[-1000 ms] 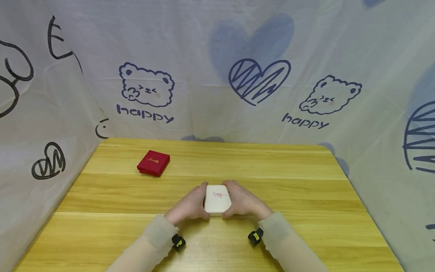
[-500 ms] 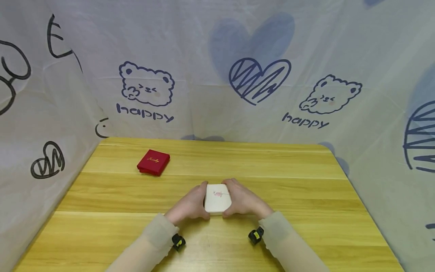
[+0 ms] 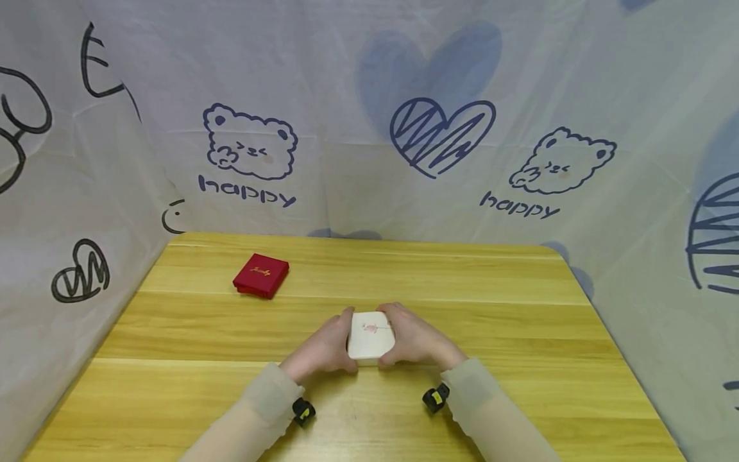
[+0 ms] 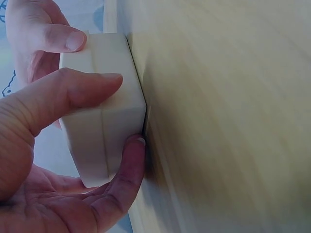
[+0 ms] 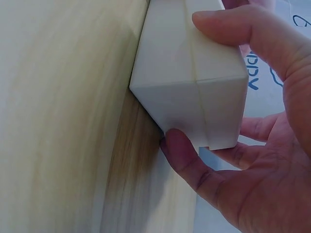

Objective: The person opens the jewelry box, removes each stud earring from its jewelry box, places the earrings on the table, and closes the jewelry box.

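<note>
A small white box (image 3: 369, 343) with a pink flower print on top sits at the middle of the wooden table, between both hands. My left hand (image 3: 330, 343) grips its left side, thumb (image 4: 90, 87) on the near face and a finger curled low by the table. On the other side my right hand (image 3: 412, 337) holds the box's right side in the same way. A thin seam runs around the white box (image 5: 187, 82) between lid and base. Its bottom edge is right at the tabletop in both wrist views.
A dark red box (image 3: 261, 276) with gold lettering lies at the back left of the wooden table (image 3: 491, 308), its lid slightly askew over its base. White cloth (image 3: 346, 179) with bear and heart drawings hangs behind the table and at both sides.
Both hands keep their grip on the white box. Its near side looks very slightly taller now; otherwise almost nothing has moved.
</note>
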The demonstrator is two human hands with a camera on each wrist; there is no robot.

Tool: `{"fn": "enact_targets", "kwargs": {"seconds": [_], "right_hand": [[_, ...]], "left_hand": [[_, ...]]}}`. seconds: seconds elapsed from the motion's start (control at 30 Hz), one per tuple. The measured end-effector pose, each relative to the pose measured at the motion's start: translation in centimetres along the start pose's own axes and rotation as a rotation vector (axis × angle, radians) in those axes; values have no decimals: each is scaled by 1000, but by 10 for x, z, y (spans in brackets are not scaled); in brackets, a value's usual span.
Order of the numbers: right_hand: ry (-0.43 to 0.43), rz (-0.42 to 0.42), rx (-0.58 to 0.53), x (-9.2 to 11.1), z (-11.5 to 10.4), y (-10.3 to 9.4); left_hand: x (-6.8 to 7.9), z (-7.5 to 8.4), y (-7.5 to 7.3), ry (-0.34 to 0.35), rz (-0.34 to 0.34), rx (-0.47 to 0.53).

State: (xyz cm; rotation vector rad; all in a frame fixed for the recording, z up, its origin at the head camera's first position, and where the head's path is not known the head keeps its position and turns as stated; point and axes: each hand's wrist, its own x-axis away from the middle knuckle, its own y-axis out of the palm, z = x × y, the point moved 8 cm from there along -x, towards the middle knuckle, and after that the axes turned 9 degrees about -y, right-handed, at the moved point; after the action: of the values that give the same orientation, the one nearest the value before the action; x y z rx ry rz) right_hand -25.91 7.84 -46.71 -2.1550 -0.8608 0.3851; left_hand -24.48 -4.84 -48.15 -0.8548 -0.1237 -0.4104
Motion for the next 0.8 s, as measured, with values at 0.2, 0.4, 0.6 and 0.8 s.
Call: {"fn": "enact_targets", "kwargs": {"seconds": [0.2, 0.4, 0.6, 0.8], "right_hand": [[-40, 16, -3, 0, -2, -2], [-28, 19, -19, 2, 0, -2], [0, 24, -56, 6, 3, -5], [0, 43, -105, 11, 6, -9]], "left_hand": [[1, 0, 0, -10, -1, 6], [2, -1, -2, -19, 3, 29], [3, -2, -3, -16, 8, 45], [3, -4, -5, -14, 18, 46]]}}
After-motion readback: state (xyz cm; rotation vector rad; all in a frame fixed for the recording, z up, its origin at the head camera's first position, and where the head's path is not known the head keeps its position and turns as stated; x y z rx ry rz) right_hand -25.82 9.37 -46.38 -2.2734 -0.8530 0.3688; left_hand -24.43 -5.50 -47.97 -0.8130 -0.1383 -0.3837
